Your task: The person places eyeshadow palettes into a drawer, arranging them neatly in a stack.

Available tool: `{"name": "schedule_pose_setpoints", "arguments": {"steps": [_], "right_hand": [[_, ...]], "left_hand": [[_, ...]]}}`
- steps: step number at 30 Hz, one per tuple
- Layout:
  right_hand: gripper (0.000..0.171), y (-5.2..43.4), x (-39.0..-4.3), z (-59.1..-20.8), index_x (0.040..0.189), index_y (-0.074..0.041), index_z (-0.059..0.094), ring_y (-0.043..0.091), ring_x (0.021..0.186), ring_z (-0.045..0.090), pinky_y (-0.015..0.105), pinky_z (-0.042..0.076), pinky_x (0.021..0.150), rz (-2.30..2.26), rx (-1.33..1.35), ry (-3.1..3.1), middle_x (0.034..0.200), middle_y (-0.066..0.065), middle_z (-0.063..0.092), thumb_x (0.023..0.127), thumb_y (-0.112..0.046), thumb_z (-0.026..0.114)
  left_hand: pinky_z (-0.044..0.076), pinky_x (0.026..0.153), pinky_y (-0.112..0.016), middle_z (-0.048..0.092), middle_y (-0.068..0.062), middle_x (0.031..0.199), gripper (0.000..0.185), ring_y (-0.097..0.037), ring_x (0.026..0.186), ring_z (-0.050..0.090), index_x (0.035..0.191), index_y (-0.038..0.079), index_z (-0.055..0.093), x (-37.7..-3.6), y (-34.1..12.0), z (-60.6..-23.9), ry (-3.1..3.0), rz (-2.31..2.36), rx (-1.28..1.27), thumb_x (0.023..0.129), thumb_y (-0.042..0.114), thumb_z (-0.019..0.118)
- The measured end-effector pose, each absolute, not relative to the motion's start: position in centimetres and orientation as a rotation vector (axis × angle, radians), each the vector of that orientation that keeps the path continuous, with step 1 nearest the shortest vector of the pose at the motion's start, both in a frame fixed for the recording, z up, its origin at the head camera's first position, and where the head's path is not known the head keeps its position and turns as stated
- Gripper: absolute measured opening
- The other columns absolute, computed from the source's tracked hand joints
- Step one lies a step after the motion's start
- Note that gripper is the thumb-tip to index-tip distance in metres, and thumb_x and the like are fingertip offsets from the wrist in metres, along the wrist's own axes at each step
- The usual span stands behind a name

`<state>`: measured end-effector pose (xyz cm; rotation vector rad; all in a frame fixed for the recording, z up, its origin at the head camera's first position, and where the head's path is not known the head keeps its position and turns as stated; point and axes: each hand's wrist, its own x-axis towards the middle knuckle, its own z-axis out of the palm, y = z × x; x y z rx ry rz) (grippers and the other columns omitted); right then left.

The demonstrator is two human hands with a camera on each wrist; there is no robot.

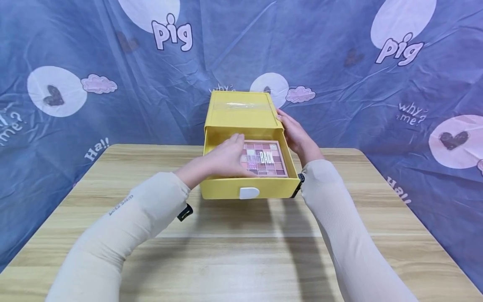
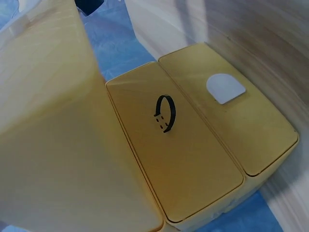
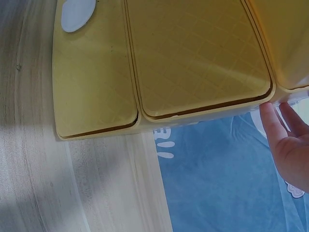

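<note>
A yellow drawer cabinet (image 1: pixel 241 110) stands on the table, its top drawer (image 1: pixel 222 185) pulled out toward me. Inside the drawer lies an eyeshadow palette (image 1: pixel 266 157) with a printed cover showing "BACK". My left hand (image 1: pixel 226 158) reaches in and grips the palette's left part, fingers at its far edge and thumb at its near edge. My right hand (image 1: pixel 298 136) rests against the cabinet's right side; in the right wrist view its straight fingertips (image 3: pixel 266 110) touch the side wall. The left hand is hidden from the left wrist view.
Two lower drawers, the middle one (image 2: pixel 140 111) and the bottom one (image 2: pixel 270 130), are closed. A black loop (image 2: pixel 172 113) shows on the middle front, a white tab (image 2: pixel 224 88) on the bottom one. A blue printed cloth (image 1: pixel 151 100) hangs behind the wooden table (image 1: pixel 234 260).
</note>
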<state>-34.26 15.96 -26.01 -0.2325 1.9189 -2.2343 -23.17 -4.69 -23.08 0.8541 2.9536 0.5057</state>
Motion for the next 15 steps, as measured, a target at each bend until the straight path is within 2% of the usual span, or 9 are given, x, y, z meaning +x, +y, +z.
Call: {"name": "schedule_pose_setpoints", "arguments": {"steps": [4,15], "right_hand": [[0.047,15.86,-34.24,-25.99,0.137,-0.02,0.024,0.012,0.088,0.051,0.023,0.043,0.074,-2.245,-0.242,1.9,0.128,0.012,0.037,0.092,-0.021,0.037],[0.047,15.88,-34.13,-25.86,0.138,-0.022,0.024,0.012,0.087,0.051,0.023,0.044,0.073,-2.239,-0.236,1.895,0.128,0.012,0.037,0.093,-0.022,0.037]], "left_hand": [[0.019,0.1,-0.032,0.019,-0.022,0.136,0.112,-0.028,0.123,0.023,0.133,-0.009,0.012,-23.04,-4.94,-23.0,2.903,0.615,0.822,0.06,0.056,0.068],[0.023,0.098,-0.031,0.026,-0.019,0.134,0.107,-0.024,0.119,0.028,0.133,-0.009,0.015,-23.08,-5.31,-22.87,2.86,0.686,0.896,0.063,0.052,0.068]]}}
